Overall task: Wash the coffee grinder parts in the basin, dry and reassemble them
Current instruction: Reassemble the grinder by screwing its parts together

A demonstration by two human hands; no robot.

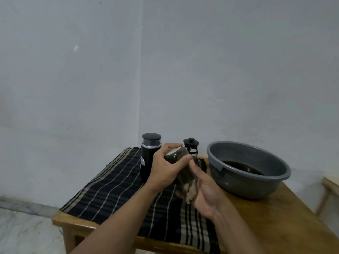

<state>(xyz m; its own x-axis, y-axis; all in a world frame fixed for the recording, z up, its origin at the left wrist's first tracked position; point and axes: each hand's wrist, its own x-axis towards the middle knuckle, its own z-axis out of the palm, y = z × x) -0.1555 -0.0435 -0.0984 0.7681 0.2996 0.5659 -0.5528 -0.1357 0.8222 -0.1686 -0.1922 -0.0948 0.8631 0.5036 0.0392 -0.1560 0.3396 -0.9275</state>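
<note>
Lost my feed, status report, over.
Left hand grips clear cup, tilted. Right hand presses rag against it. Basin alongside, nothing in the way.

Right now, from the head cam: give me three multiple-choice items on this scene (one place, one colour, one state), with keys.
1. The black grinder stands:
A. on the striped cloth
B. on bare wood
C. on the floor

2. The basin is:
A. red
B. grey
C. white

3. The clear cup is:
A. lying flat on the table
B. stacked on the grinder
C. gripped by the left hand

Key:
1. A: the grinder's base sits upright on the striped cloth.
2. B: the basin's wall and rim are plainly grey.
3. C: the left hand's fingers and thumb curl round the cup, which is held above the cloth.
</note>
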